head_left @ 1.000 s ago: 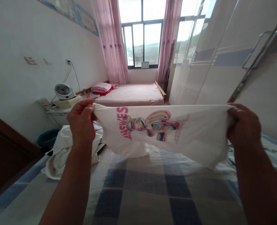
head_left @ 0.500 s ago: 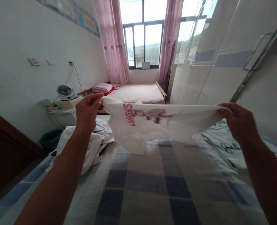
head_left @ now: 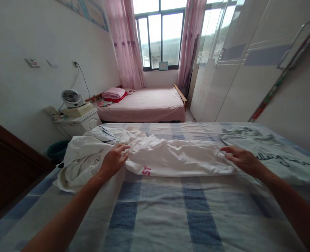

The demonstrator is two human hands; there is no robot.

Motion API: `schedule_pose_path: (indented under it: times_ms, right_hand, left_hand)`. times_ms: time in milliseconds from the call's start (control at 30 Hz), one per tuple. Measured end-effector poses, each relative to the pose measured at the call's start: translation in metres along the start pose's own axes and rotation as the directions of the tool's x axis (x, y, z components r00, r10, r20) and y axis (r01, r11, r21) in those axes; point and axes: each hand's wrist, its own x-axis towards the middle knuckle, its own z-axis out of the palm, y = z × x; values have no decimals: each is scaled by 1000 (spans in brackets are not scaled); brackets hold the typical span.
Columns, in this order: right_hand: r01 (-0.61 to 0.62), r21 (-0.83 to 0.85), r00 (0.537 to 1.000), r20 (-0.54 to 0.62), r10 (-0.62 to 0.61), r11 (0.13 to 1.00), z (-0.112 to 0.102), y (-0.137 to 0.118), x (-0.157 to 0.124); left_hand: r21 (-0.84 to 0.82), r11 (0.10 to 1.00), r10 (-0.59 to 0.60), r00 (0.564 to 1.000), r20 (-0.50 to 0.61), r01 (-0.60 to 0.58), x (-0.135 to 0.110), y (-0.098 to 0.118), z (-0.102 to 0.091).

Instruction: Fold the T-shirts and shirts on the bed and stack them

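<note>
Though white shirt [head_left: 178, 159] lies doubled, wrinkled — left hand [head_left: 115, 158], right hand [head_left: 238, 158] at its ends, grips unclear — clothes pile [head_left: 83, 157] left of it unfolded.

White cloth garment [head_left: 178, 159], pink letters [head_left: 146, 170]: folded on blue-and-white checked bedsheet [head_left: 160, 213]
Left hand [head_left: 115, 157]: at one end
Right hand [head_left: 236, 157]: at the other

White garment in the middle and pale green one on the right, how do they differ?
The white garment shows pink letters; the pale green garment, dark script. The white garment lies in a narrow strip; the pale green garment spreads out flatter. Both rest on the checked cover.
</note>
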Motion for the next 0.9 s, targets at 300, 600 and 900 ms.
schedule_pose_path:
  times_ms: [300, 600, 900]
  right_hand:
    - [175, 11, 966, -195, -170, 984, 49, 0, 36]
    - [185, -99, 931, -301, -207, 978, 61, 8, 36]
    - [150, -337, 886, -371, -278, 929, 53, 3, 25]
  left_hand:
    - [369, 910, 111, 968, 224, -190, 48, -7, 37]
    - [343, 927, -192, 978, 85, 152, 50, -1, 49]
    - [173, 979, 128, 984, -124, -106, 57, -2, 40]
